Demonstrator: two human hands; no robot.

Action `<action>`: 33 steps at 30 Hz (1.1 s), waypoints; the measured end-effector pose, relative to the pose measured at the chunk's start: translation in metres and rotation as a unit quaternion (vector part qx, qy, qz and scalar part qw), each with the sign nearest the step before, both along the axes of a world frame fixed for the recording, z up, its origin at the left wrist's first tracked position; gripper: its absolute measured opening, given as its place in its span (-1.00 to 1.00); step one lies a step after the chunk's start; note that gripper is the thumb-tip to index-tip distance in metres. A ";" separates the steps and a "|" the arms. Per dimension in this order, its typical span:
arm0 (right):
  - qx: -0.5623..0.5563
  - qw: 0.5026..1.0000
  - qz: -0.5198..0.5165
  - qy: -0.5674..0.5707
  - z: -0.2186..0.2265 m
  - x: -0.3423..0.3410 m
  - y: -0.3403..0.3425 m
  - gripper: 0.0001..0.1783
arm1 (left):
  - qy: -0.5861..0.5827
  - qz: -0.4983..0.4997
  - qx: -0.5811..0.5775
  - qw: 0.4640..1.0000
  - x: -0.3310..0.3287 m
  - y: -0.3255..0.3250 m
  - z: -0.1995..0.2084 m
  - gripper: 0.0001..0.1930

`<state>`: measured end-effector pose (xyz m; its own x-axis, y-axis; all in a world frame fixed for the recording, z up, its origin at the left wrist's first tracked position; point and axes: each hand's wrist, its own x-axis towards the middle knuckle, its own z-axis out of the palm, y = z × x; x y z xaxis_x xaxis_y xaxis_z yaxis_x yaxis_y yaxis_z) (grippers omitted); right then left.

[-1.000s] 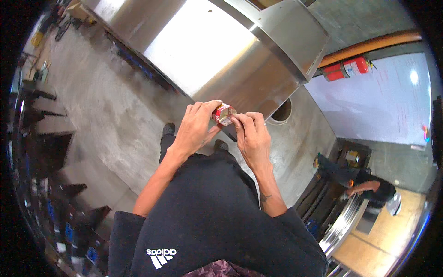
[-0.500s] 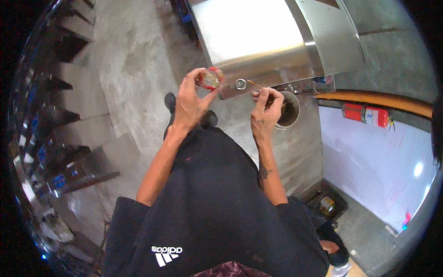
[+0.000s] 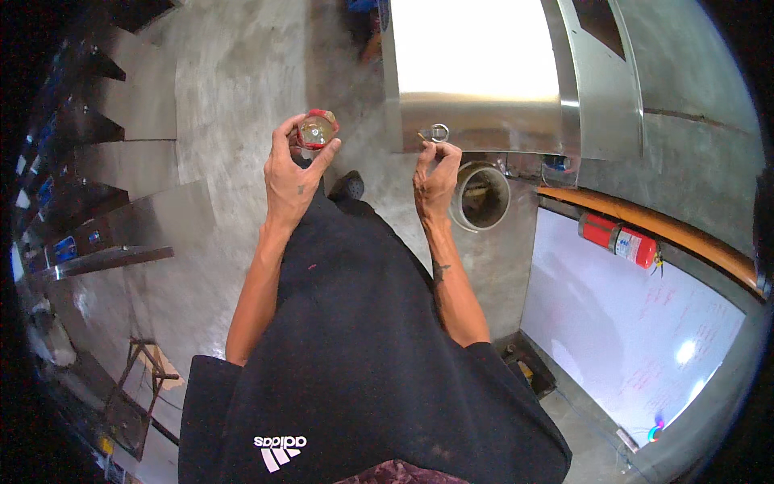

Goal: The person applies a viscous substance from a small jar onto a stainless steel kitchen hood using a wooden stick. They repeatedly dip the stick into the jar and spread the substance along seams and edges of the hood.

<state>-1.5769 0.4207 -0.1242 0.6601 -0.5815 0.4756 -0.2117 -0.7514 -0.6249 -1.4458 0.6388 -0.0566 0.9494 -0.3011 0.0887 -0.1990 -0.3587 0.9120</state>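
My left hand (image 3: 287, 184) is closed around a small round see-through container (image 3: 315, 131) with red around its edge. It is held up over the floor, left of the metal table (image 3: 500, 123). My right hand (image 3: 436, 181) pinches a thin brownish stick (image 3: 422, 137) between thumb and fingertips, close to the table's near edge. Just past those fingertips a shiny ring-shaped piece (image 3: 439, 131) lies on the metal. What the stick's tip is like is too small to tell.
A round bucket (image 3: 508, 198) with dark contents stands below the table edge, right of my right hand. Further right, a red fire extinguisher (image 3: 619, 240) is beside a whiteboard (image 3: 605, 306) under an orange rail (image 3: 637, 216). Dark furniture (image 3: 97, 262) lines the left.
My left hand has moved left with the container, away from the table corner. My right hand has shifted left, with the stick's tip now left of the ring. The whole view has turned.
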 end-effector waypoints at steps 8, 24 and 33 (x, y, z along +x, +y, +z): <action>-0.023 0.999 0.003 0.025 -0.002 -0.003 -0.005 -0.84 | 0.001 0.000 -0.014 1.000 -0.003 0.005 -0.004 -0.39; -0.040 0.998 0.002 0.039 0.003 -0.001 -0.004 -0.82 | 0.007 -0.004 -0.008 1.000 -0.007 0.015 -0.003 -0.38; -0.051 0.998 -0.002 0.034 0.000 0.001 -0.004 -0.81 | 0.026 -0.008 -0.011 1.000 -0.008 0.018 -0.005 -0.36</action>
